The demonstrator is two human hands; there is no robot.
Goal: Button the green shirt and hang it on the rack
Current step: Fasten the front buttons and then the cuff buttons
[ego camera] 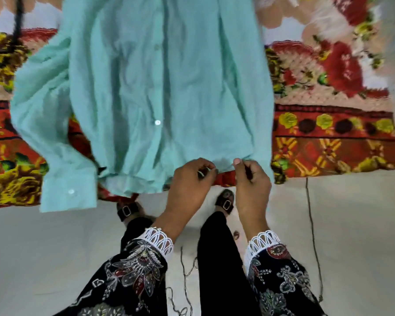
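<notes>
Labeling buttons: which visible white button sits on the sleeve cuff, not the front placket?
The lower-left button, on the cuff hanging over the blanket edge. The other white button sits mid-front on the green shirt.

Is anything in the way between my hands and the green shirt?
Nothing visible: the left hand and right hand are already at the bottom hem of the green shirt, pinching it.

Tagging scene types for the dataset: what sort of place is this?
Likely a home room, perhaps a bedroom. The green shirt lies spread on a red floral blanket that looks like bedding, its edge above a plain pale floor. The person stands there in sandals, both hands at the hem.
</notes>
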